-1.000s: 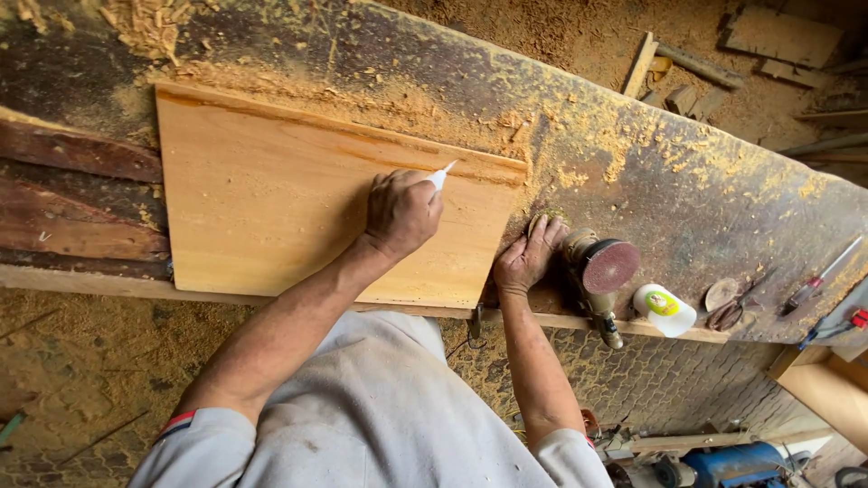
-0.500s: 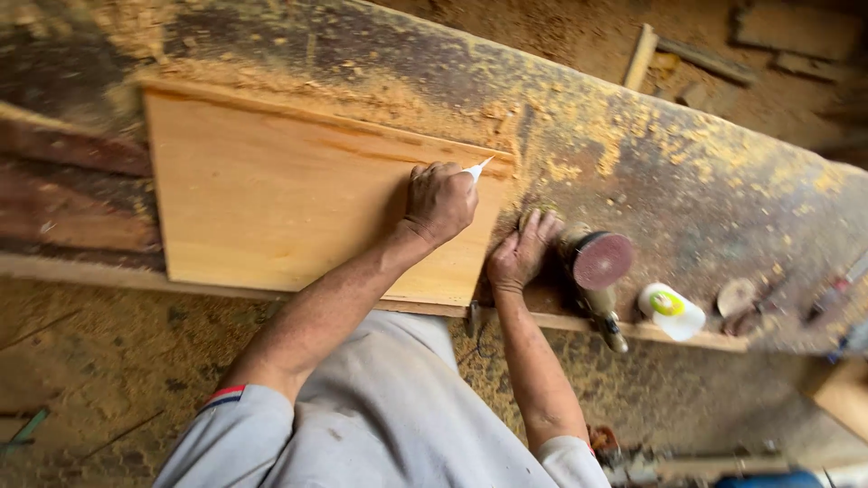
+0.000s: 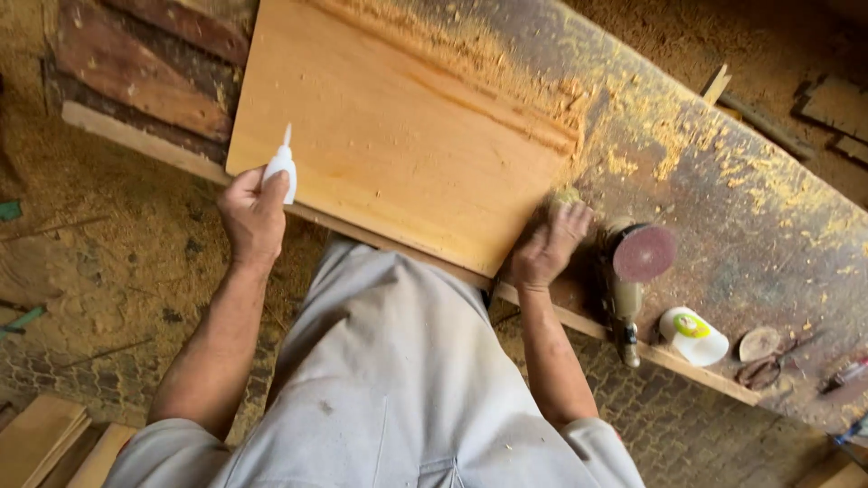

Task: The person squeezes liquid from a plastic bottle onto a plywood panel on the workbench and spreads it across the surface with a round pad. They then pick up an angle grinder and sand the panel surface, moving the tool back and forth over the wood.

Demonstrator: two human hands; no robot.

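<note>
On the sawdust-strewn tabletop [image 3: 759, 208], a pale wooden board [image 3: 398, 136] lies flat between two hands.

At the board's near left corner, the left hand [image 3: 253, 212] has its grip closed around a small white glue bottle [image 3: 281, 167], nozzle pointing up over the board's edge. At the near right corner, the right hand [image 3: 547, 248] rests with fingers loosely curled against the board's end, holding nothing. Just beside it lies a disc sander [image 3: 633, 262], then a white tape roll [image 3: 692, 334].

Left hand [image 3: 255, 215] curls into a closed grip, arm extended forward; right hand [image 3: 549, 246] rests flat, fingers spread.
</note>
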